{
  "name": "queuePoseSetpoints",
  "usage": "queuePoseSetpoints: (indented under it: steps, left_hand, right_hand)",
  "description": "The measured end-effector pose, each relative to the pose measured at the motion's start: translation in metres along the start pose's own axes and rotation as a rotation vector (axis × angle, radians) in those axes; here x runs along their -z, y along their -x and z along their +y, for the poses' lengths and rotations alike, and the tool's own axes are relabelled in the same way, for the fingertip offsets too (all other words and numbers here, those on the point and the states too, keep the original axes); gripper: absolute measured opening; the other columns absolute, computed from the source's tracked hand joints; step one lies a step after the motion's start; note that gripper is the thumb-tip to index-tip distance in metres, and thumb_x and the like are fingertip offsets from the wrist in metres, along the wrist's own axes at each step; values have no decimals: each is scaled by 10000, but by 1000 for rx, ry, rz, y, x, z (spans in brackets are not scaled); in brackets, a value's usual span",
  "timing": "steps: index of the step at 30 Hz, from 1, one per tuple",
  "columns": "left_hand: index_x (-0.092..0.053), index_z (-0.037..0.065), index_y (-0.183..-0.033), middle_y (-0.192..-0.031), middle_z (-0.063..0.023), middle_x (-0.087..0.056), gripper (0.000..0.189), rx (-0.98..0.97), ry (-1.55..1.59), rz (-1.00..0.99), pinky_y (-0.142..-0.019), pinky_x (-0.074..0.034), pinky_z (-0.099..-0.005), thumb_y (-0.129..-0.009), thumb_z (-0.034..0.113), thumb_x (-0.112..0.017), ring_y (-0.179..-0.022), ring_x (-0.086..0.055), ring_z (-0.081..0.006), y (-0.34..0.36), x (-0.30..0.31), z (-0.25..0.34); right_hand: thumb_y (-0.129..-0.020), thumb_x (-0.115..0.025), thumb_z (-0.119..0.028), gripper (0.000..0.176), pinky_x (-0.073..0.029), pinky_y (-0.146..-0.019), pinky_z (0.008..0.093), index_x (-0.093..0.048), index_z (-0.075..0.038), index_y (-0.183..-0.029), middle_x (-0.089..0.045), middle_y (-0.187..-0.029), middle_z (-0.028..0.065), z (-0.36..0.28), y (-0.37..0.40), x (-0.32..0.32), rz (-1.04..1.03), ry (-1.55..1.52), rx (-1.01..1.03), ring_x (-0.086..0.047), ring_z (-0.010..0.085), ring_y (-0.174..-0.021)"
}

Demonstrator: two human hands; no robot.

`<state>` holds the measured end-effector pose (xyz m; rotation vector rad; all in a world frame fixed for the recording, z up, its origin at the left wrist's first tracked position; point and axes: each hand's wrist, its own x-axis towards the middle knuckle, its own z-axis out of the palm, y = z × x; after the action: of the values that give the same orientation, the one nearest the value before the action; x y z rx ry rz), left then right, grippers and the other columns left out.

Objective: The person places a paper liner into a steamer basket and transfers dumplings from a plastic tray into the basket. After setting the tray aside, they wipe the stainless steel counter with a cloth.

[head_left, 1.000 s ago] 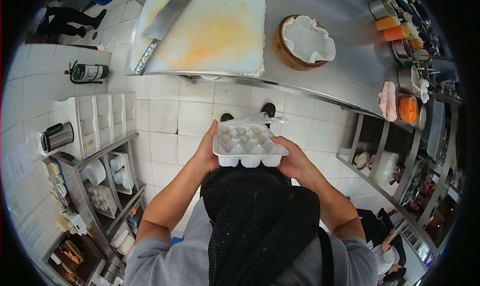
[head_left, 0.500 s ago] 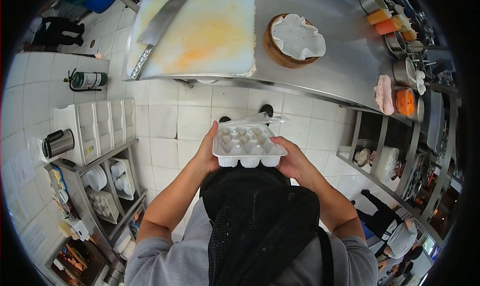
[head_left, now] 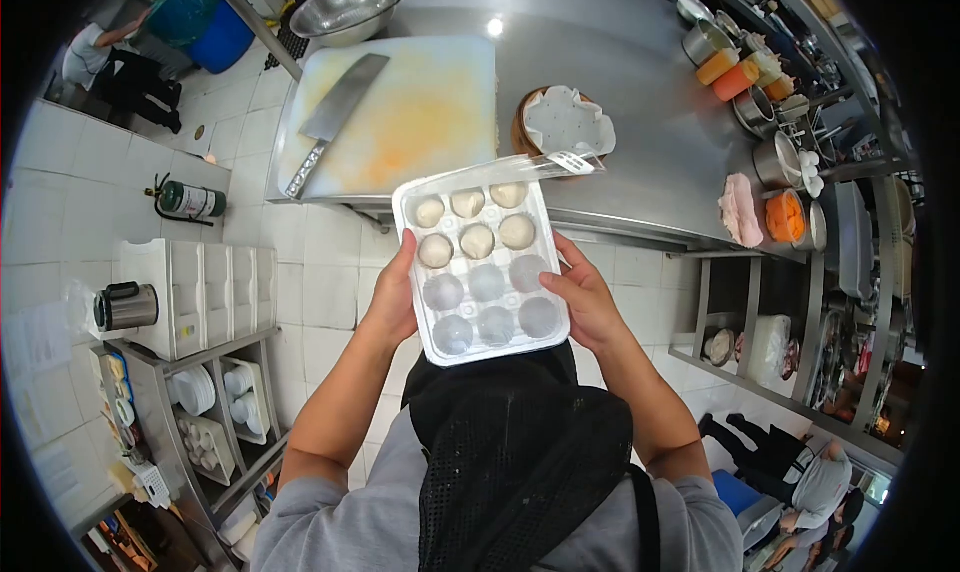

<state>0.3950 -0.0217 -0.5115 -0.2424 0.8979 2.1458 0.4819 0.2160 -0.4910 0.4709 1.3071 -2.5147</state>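
I hold a white plastic tray (head_left: 482, 269) with round cups in front of my chest, tilted so its top faces me. The far cups hold several pale dumplings (head_left: 477, 240); the near cups look empty. A clear film lid (head_left: 545, 164) is peeled back at the far edge. My left hand (head_left: 392, 294) grips the tray's left side. My right hand (head_left: 583, 297) grips its right side.
A steel counter (head_left: 640, 102) ahead carries a stained white cutting board (head_left: 400, 117) with a cleaver (head_left: 335, 117), a metal bowl (head_left: 346, 7), a paper-lined bamboo steamer (head_left: 562, 122) and pots with orange sauces (head_left: 735, 77). Shelves with dishes (head_left: 200, 392) stand left. Other people are at bottom right and top left.
I have raised the tray and tilted it toward me, so its cups and dumplings now face the camera. My view has shifted forward over the counter.
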Motion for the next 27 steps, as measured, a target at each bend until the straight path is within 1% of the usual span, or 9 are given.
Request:
queuePoseSetpoints:
  steps: [7, 10, 12, 13, 15, 16, 18, 21, 27]
  left_hand:
    - [-387, -31, -1394, -1359, -168, -503, 757, -140, -103, 17, -991, -478, -404, -974, 598, -368, -1213, -543, -269, -12, -27, 18]
    - [-448, -49, -1339, -1298, -160, -549, 731, -165, -218, 71, -963, -495, -388, -983, 583, -365, -1156, -579, -249, -14, -42, 17]
    - [-469, -65, -1310, -1266, -160, -566, 721, -184, -230, 83, -934, -509, -374, -991, 572, -363, -1127, -593, -235, -19, -50, 13]
    - [-471, -68, -1306, -1266, -163, -565, 719, -183, -240, 77, -927, -512, -372, -992, 570, -362, -1126, -593, -235, -20, -54, 12]
    - [-482, -80, -1285, -1256, -174, -569, 711, -181, -239, 83, -913, -518, -362, -999, 559, -361, -1123, -596, -235, -24, -65, 5]
    - [-482, -80, -1285, -1256, -174, -569, 711, -188, -244, 85, -913, -518, -362, -999, 559, -361, -1123, -596, -235, -29, -68, 1]
    - [-503, -83, -1258, -1218, -171, -588, 701, -181, -186, 73, -916, -516, -359, -1002, 554, -360, -1114, -598, -230, -40, -75, -7]
    - [-535, -81, -1222, -1174, -158, -606, 688, -194, -235, 94, -891, -512, -341, -1001, 552, -379, -1080, -599, -209, -48, -96, -13]
    - [-579, -59, -1180, -1117, -122, -616, 652, -346, -392, 249, -851, -484, -307, -993, 546, -426, -994, -582, -164, -74, -135, -23]
  right_hand:
    - [-898, -586, 19, 652, -434, -1009, 343, -302, -65, -1479, -525, -1338, 138, -11, -1, 0, -26, -1, 142, -531, 196, -1203]
    - [-894, -593, 11, 605, -434, -1001, 339, -337, -32, -1440, -523, -1337, 135, -14, -4, 7, 10, 177, 202, -523, 195, -1209]
    - [-861, -639, -13, 557, -435, -982, 357, -402, -12, -1365, -546, -1287, 153, -16, -6, 8, 196, 566, 538, -547, 238, -1166]
    - [-861, -639, -13, 557, -435, -982, 357, -402, -12, -1365, -546, -1287, 153, -20, -6, 6, 188, 566, 544, -547, 238, -1166]
    - [-817, -689, -45, 517, -434, -963, 392, -470, -5, -1284, -558, -1220, 170, -34, 1, 4, 474, 1239, 1033, -553, 304, -1112]
    - [-817, -689, -45, 517, -434, -963, 392, -470, -5, -1284, -558, -1220, 170, -40, 1, 5, 471, 1233, 1040, -553, 304, -1112]
    - [-777, -710, -49, 490, -434, -943, 417, -514, -13, -1224, -534, -1209, 192, -51, -2, 4, 186, 1222, 1117, -531, 357, -1087]
    - [-768, -716, -79, 468, -441, -929, 415, -539, -14, -1196, -515, -1215, 186, -69, -10, -1, -25, 1250, 1059, -526, 361, -1086]
    - [-763, -735, -146, 511, -458, -852, 406, -532, -17, -1214, -505, -1112, 166, -100, -26, 12, -65, 1277, 997, -531, 333, -1004]
